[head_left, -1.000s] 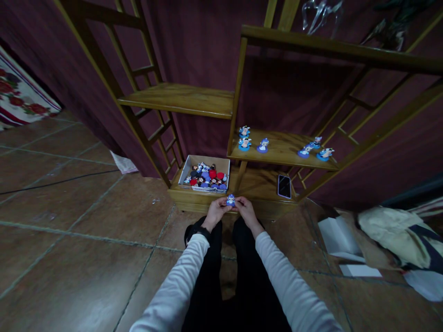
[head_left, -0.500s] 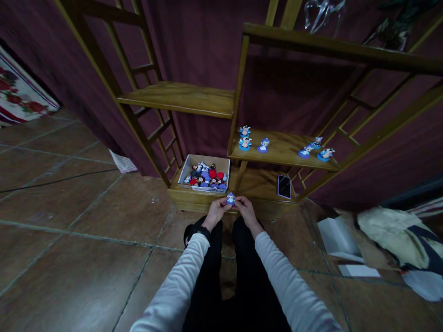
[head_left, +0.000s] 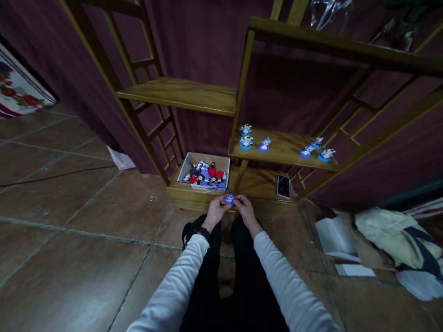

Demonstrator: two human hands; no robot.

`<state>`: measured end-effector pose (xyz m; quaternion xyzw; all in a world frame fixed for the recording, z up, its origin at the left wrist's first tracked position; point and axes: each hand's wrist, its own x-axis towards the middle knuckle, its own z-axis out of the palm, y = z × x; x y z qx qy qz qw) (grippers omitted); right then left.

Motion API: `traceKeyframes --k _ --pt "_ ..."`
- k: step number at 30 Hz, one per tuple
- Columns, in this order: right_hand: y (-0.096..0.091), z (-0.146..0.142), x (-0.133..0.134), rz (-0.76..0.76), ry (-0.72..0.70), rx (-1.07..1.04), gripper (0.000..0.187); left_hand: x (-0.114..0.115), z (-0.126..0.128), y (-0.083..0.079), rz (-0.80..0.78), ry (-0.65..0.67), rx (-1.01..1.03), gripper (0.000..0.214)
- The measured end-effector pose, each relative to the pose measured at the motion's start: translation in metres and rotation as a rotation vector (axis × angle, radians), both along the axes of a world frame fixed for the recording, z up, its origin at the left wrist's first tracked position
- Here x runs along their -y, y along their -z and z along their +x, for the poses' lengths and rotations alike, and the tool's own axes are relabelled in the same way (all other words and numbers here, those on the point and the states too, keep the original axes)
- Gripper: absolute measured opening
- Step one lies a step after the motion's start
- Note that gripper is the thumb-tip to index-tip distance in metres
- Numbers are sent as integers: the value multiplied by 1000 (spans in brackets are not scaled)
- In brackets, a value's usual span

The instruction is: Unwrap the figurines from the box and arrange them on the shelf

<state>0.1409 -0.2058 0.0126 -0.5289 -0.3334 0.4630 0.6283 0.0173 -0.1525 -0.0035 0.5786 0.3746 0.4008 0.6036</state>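
Between both hands, in front of the low shelf, is a small purple and white figurine. My left hand grips it from the left, fingers closed on its side. From the right, my right hand pinches the same figurine. Just beyond my left hand stands a white cardboard box holding a heap of figurines in red, purple, black and white. On the raised shelf to the right stand several more: blue-based figurines at its left end, a purple one beside them, and a small group at the right.
A phone lies on the lower shelf at right. The wooden shelf unit has uprights and a higher board on the left. Right of my legs, a white box and a cream cloth bag rest on the floor. A cable crosses the tiles at left.
The figurine has tilted in my hands, so its head and face show less plainly. Both hands stay around it in nearly the same place. The camera view has shifted slightly.
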Motion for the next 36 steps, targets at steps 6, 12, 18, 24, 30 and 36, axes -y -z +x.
traceKeyframes --k 6,12,18,24,30,36 --pt "4 1 -1 -8 1 43 21 2 0 -8 -2 58 -6 42" --pt "3 1 0 -6 -16 22 18 5 -2 -14 51 51 -41 35" --pt "2 -1 1 1 -53 23 20 8 -1 -6 94 -61 -77 45" --pt "5 0 0 28 -63 92 24 11 1 -1 106 -76 -61 47" --pt "5 -2 0 16 -85 109 29 4 -1 -5 -5 -10 3 43" --pt "1 -4 0 22 -94 89 32 -1 -2 1 -30 65 42 42"
